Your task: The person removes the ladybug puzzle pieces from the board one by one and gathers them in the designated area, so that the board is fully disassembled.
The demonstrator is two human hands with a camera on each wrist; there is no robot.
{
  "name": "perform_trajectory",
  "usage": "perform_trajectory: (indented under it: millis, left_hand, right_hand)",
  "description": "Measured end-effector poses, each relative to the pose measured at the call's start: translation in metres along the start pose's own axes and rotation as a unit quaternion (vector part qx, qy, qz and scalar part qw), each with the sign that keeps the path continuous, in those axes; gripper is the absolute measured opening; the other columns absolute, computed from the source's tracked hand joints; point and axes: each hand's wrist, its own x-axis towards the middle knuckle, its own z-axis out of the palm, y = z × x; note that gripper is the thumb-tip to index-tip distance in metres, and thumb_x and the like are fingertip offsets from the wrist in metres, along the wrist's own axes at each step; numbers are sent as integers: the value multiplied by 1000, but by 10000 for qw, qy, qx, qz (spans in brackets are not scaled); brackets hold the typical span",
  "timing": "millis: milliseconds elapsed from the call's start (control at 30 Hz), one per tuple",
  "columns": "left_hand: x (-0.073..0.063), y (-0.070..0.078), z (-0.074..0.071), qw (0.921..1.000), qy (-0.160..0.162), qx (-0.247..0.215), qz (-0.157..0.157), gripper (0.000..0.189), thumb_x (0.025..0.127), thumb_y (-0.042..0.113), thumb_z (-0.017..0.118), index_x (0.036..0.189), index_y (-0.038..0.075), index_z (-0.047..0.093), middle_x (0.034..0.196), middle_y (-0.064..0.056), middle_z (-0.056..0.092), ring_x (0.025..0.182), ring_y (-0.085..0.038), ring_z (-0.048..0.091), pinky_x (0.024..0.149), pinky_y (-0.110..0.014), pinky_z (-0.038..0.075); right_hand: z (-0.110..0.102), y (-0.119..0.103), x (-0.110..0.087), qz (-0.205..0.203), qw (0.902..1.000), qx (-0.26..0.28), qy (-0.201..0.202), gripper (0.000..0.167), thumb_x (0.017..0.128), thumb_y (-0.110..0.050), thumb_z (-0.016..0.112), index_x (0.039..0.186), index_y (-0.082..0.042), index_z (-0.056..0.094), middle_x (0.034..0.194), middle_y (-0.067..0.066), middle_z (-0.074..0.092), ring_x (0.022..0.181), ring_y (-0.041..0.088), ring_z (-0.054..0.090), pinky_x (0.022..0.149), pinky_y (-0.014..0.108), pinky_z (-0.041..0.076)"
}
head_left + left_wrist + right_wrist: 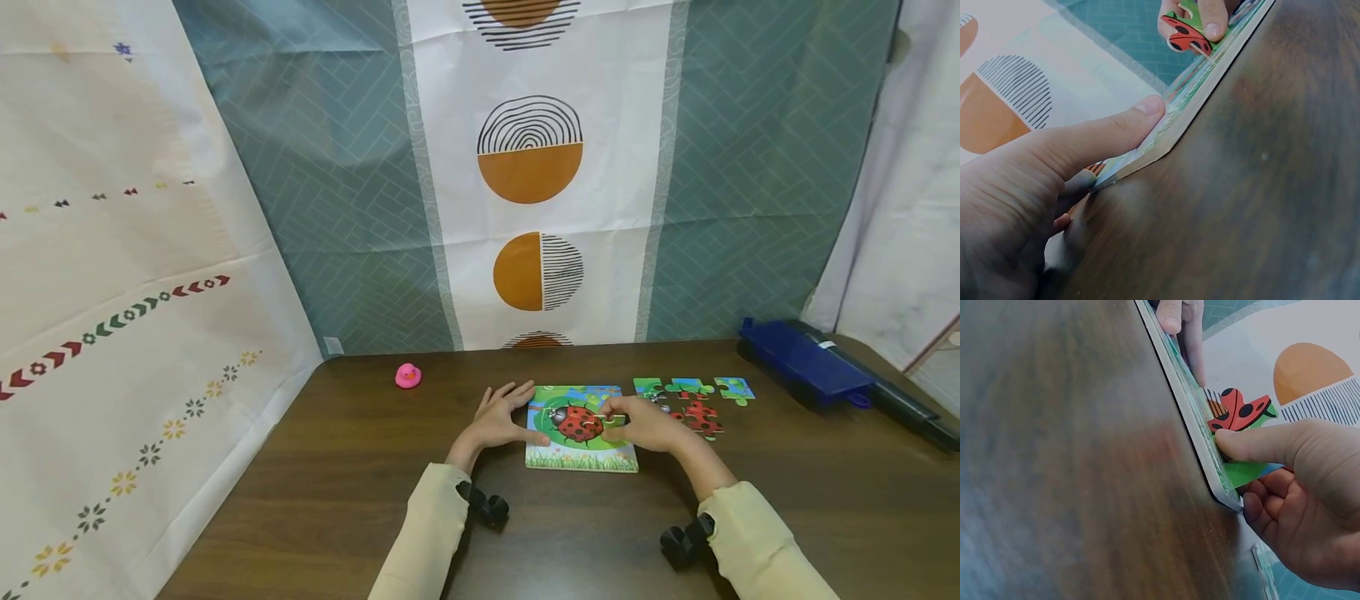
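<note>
A ladybug jigsaw puzzle board [581, 462] lies flat on the brown table, showing a red spotted ladybug over green grass. My left hand [497, 421] rests at its left side, thumb on the board's face and the other fingers spread along the left edge. Between the thumb and fingers of my right hand [642, 423] is a puzzle piece [1244, 411], pinched above the board's right half. That piece, also in the left wrist view, is red with black spots and green, and stands tilted off the surface. Several loose puzzle pieces [699, 417] lie right of the board.
A pink rubber duck [408, 377] sits near the table's back edge, left of the board. At the back right lies a blue flat object [806, 362] beside a long black one [900, 404]. Patterned cloth hangs behind and at the left side of the table.
</note>
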Motion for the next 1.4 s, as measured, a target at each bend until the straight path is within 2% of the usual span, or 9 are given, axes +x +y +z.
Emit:
perform_trajectory:
  millis: [267, 533, 633, 700, 833, 967, 1100, 1300, 1400]
  left_hand:
    - [0, -1, 1, 10000, 11, -10, 3, 93, 77, 41, 81, 153, 15, 34, 162, -1, 28, 152, -32, 17, 123, -60, -1]
    - [1, -1, 1, 10000, 27, -26, 17, 94, 77, 42, 81, 153, 15, 34, 162, -2, 27, 152, -33, 16, 123, -60, -1]
    - [1, -2, 1, 10000, 30, -23, 18, 94, 77, 42, 81, 153, 15, 34, 162, -2, 28, 152, -33, 16, 123, -60, -1]
    - [1, -2, 2, 10000, 22, -17, 20, 94, 77, 42, 81, 153, 15, 33, 162, -2, 28, 152, -33, 16, 123, -60, -1]
    - [1, -2, 2, 10000, 30, 3, 36, 94, 77, 42, 81, 154, 15, 33, 162, -1, 28, 152, -32, 17, 123, -60, -1]
    - [0, -2, 2, 10000, 36, -3, 28, 94, 77, 41, 81, 153, 15, 33, 162, -1, 28, 152, -32, 17, 123, -60, -1]
    - [0, -3, 2, 10000, 1, -25, 17, 94, 77, 41, 81, 154, 15, 33, 162, -1, 27, 152, -32, 16, 123, -60, -1]
    - [0, -3, 2, 10000, 19, -37, 30, 94, 77, 42, 80, 154, 15, 33, 163, -1, 27, 152, -31, 16, 123, -59, -2]
    - [0, -2, 2, 10000, 7, -16, 17, 94, 77, 42, 80, 154, 15, 33, 163, 0, 27, 152, -31, 16, 123, -59, -2]
  right_hand:
    - [-2, -5, -1, -225, 9997, -127, -5, 21, 87, -11, 71, 85, -5, 51, 94, 7, 56, 117, 49, 56, 75, 38, 42]
    - [-7, -10, -3, -232, 9993, -307, -28, 17, 89, -10, 69, 85, -5, 53, 90, 6, 57, 112, 45, 59, 72, 37, 41]
    - [-8, -12, -4, -225, 9989, -404, -40, 15, 89, -10, 69, 86, -5, 54, 90, 6, 58, 106, 39, 61, 71, 36, 40]
    - [-9, -13, -4, -144, 9990, -410, -52, 15, 90, -10, 68, 86, -5, 54, 87, 5, 56, 92, 31, 61, 70, 35, 38]
    - [-12, -14, -5, -25, 9993, -354, -82, 16, 92, -11, 65, 88, -5, 51, 83, 4, 49, 75, 19, 45, 66, 34, 34]
    - [-13, -12, -5, -58, 9998, -167, -75, 17, 94, -13, 63, 91, -5, 49, 86, 5, 48, 76, 18, 43, 65, 33, 34]
    - [-15, -8, -5, -115, 9997, 125, 201, 17, 95, -15, 63, 93, -4, 51, 86, 4, 48, 75, 17, 41, 62, 32, 34]
    - [-26, -2, -10, 27, 9952, 660, 722, 24, 93, -19, 66, 105, 1, 59, 64, -2, 37, 55, 10, 31, 52, 28, 33]
    - [-36, 2, -20, 190, 9916, 803, 1001, 30, 92, -22, 68, 109, 1, 60, 62, -4, 35, 52, 7, 30, 49, 27, 33]
